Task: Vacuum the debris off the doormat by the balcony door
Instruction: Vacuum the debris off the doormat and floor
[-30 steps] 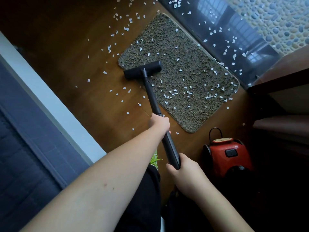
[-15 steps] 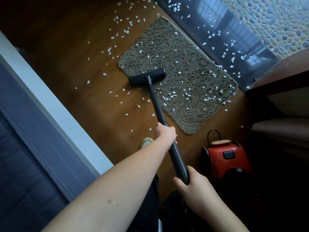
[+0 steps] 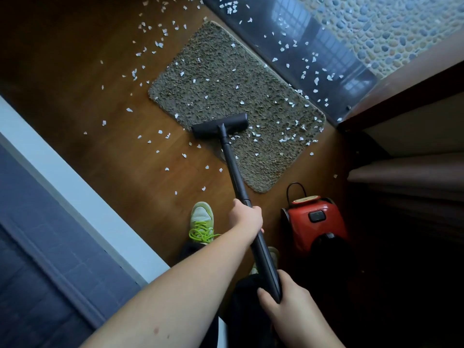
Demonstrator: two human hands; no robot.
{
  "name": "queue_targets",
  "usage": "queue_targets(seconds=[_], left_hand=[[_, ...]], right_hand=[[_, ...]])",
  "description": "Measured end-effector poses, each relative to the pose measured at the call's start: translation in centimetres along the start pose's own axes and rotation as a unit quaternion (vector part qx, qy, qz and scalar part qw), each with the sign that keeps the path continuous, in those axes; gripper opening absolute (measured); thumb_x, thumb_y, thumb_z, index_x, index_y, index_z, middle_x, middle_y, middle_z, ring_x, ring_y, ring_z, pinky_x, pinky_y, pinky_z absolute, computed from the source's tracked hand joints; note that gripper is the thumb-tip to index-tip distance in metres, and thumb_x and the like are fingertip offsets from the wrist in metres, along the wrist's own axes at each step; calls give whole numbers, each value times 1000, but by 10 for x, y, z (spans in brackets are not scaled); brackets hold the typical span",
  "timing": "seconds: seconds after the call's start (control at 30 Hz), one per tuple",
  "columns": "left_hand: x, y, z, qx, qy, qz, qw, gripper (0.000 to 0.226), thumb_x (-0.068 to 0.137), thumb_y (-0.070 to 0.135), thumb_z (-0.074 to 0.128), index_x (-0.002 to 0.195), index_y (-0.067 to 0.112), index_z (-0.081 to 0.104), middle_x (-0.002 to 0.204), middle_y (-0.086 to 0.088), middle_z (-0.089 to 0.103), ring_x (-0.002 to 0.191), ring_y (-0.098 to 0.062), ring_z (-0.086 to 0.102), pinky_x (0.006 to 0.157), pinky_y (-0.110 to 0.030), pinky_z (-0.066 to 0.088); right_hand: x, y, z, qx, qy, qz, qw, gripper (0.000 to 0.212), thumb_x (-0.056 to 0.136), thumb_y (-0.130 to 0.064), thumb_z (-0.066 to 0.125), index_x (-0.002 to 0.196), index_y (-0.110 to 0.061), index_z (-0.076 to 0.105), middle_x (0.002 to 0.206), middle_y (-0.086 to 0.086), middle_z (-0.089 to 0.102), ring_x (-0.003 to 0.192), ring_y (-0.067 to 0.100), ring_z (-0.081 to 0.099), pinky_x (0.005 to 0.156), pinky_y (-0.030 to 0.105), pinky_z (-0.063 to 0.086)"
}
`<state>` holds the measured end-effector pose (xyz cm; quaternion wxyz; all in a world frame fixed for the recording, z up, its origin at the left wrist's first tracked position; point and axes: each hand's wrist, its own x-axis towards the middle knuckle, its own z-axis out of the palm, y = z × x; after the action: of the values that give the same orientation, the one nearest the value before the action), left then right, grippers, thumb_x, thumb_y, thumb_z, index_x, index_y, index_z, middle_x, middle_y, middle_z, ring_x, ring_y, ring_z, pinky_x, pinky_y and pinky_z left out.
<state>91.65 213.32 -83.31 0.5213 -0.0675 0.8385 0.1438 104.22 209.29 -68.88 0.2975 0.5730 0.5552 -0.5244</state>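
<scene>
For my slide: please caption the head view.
Two hands steer vacuum wand across debris-strewn doormat.

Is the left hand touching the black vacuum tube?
Touching. The head view shows the left hand with fingers curled round the vacuum tube, no gap visible.

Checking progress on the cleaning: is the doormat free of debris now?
No. White scraps still dot the doormat, thickest just right of the vacuum head.

Green-laced shoe (image 3: 201, 222) on wood floor (image 3: 75, 71); pebbled ground (image 3: 401, 28) outside.
</scene>
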Motion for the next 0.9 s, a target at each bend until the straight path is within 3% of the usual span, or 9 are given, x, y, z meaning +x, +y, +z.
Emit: queue_targets(seconds=[0.1,0.2,0.37,0.57,0.73,0.8,0.9], left_hand=[[-3,1,-6,2,-1,5,1000,41,95,20,50,134,14,40,106,-9,61,51,-26,65,38,-32,54],[0,1,-15,-8,3,6,1000,28,95,18,49,122,13,43,105,-11,62,48,-26,63,43,-35,57],[14,-4,-38,-26,29,-7,999,37,95,20,51,131,13,43,103,-12,64,60,-30,71,55,-43,61],[43,0,-76,-63,46,-20,997,43,95,22,54,136,15,42,101,-9,61,56,-27,70,59,-46,62],[61,14,-102,-83,57,-19,995,29,94,21,54,121,13,48,97,-11,64,44,-24,64,54,-43,61],[65,20,-108,-80,52,-17,995,30,95,20,53,124,14,46,103,-10,64,46,-23,64,54,-37,61],[68,25,-112,-85,47,-23,995,37,96,19,53,131,15,44,108,-10,62,54,-26,68,61,-41,62]], right_hand=[[1,-3,4,1,1,-6,1000,34,89,-45,55,118,-27,50,101,-3,67,93,14,66,75,19,47],[4,-12,12,-8,6,-18,1000,50,90,-45,53,134,-23,43,116,2,65,104,18,64,83,23,47],[12,-29,23,-23,-2,-31,999,53,92,-44,51,138,-20,39,118,3,64,107,19,62,76,21,43],[28,-69,35,-56,-9,-40,998,51,94,-45,48,137,-19,38,124,7,58,114,23,57,91,28,47],[42,-100,35,-76,-5,-46,996,40,95,-44,48,124,-18,44,118,5,62,107,24,60,79,27,45],[45,-108,33,-81,-1,-52,995,38,94,-44,49,121,-18,45,117,5,62,106,24,60,74,26,42],[49,-114,33,-75,-9,-47,996,36,93,-45,50,119,-20,45,112,5,63,98,24,63,74,27,46]])
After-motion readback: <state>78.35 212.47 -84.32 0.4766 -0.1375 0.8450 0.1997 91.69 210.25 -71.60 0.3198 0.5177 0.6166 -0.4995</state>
